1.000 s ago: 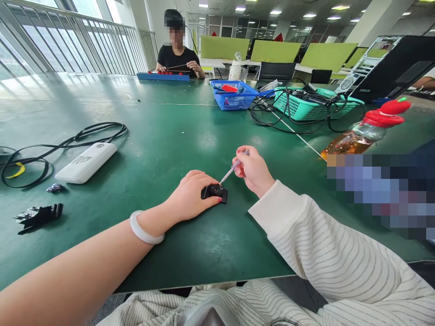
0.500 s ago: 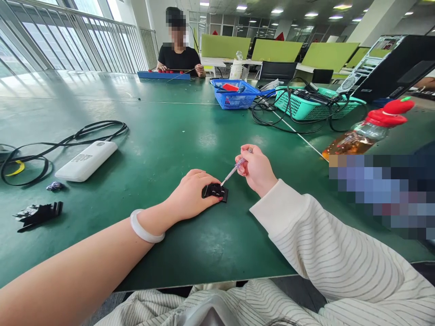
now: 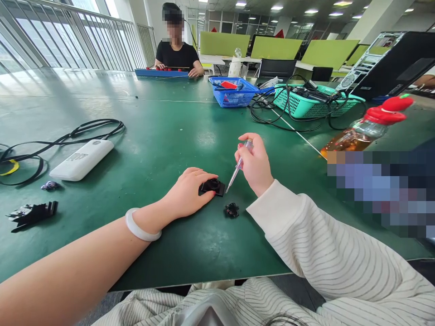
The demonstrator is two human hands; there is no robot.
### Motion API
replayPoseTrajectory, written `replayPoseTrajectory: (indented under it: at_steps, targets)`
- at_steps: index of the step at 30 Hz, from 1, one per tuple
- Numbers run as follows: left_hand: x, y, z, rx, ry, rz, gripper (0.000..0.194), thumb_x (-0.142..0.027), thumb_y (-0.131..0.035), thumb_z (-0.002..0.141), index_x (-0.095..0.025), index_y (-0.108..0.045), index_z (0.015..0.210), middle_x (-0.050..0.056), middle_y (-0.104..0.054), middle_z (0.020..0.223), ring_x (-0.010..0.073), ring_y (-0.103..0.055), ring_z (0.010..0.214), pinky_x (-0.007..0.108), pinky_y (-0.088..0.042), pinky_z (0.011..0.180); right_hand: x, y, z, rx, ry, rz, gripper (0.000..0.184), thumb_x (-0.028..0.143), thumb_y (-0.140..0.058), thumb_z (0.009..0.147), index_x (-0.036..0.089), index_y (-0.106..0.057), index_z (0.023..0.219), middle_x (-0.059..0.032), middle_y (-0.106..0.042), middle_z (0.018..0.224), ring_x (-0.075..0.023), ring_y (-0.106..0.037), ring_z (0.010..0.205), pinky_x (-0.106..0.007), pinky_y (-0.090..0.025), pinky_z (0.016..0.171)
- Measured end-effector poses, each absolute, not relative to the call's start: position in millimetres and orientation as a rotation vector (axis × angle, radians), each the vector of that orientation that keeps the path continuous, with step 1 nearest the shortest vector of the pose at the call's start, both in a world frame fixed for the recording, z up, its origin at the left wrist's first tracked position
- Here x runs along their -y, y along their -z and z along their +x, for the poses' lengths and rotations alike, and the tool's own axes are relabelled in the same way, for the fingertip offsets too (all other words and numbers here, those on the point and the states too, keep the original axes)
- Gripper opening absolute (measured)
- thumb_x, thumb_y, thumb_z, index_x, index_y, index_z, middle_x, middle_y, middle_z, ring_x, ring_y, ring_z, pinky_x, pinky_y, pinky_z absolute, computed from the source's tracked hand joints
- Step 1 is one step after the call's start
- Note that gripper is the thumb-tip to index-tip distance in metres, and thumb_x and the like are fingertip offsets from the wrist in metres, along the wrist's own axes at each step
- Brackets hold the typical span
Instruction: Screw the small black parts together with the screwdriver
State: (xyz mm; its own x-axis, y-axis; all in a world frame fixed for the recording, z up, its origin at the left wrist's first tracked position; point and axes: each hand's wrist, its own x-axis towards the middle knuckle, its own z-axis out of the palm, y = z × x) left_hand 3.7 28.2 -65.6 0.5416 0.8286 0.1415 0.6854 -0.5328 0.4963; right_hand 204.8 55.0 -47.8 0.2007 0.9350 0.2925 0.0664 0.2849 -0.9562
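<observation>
On a smooth green counter (image 3: 170, 253), the person's left hand (image 3: 186, 192) has its grip, thumb and fingers, clamped on a black rectangular plastic block (image 3: 217, 185), seemingly to steady it, while the right hand's (image 3: 256, 165) grip is wrapped round a slim, clear-handled screwdriver (image 3: 234, 175), slanted so its tip sits just beside the block's right end. A small, irregular black plastic piece (image 3: 232, 210) lies loose, nearer and right of the block. Well left of the block, a white rectangular power bank (image 3: 81, 160) carries grey printing, too blurred to read.
</observation>
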Motion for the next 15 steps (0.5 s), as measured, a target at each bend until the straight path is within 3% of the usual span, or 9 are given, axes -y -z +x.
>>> replayPoseTrajectory:
  at_steps: [7, 15]
  targets:
    - [-29, 64, 5, -1.279, -0.487, 2.407, 0.049, -0.033, -0.057, 0.092, -0.021, -0.065, 0.138, 0.01, -0.071, 0.134, 0.0339, -0.054, 0.136, 0.054, -0.044, 0.119, -43, 50, 203, 1.402, -0.468, -0.967, 0.024, 0.044, -0.061, 0.095, 0.03, -0.049, 0.111, 0.0028, -0.053, 0.076, -0.0148, -0.054, 0.064, -0.031, -0.045, 0.063]
    - [-28, 62, 5, -1.286, -0.461, 2.384, 0.05, -0.034, -0.064, 0.09, -0.022, -0.065, 0.139, 0.01, -0.07, 0.134, 0.035, -0.053, 0.137, 0.056, -0.043, 0.119, -35, 49, 200, 1.617, -0.386, -0.98, 0.018, 0.039, -0.059, 0.098, 0.029, -0.054, 0.111, 0.0022, -0.059, 0.077, -0.0148, -0.056, 0.065, -0.031, -0.048, 0.065]
